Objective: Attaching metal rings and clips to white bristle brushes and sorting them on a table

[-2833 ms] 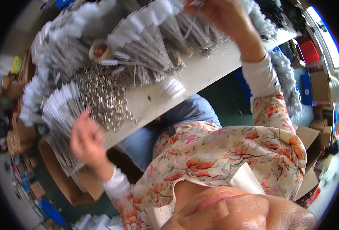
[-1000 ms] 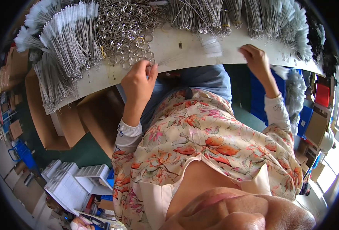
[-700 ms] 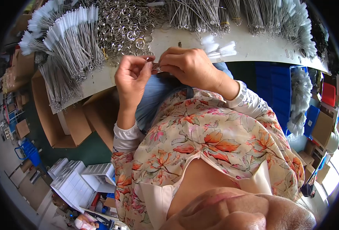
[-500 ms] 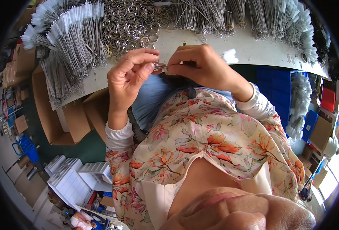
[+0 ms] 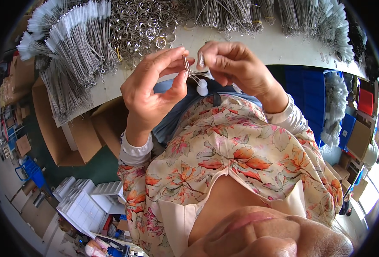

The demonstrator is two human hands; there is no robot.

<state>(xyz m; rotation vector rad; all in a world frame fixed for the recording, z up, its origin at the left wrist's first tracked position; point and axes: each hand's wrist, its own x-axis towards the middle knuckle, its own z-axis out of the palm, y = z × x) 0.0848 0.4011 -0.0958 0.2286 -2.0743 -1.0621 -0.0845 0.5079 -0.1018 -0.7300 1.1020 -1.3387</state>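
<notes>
At upper centre, the left hand (image 5: 149, 85) pinches a metal ring (image 5: 186, 64), best kept steady, beside white-tipped brushes (image 5: 202, 88), while the right hand's (image 5: 246, 68) hold is unclear.

Cannot count the brushes (image 5: 202, 88) at the ring (image 5: 186, 63), partly hidden behind the right hand (image 5: 243, 64) (nor name the shiny bit (image 5: 201, 60) at its fingertips, too small to tell). Cannot see the far ends of the ring pile (image 5: 142, 21) and brush bundles (image 5: 230, 15), cut off by the upper edge.
</notes>
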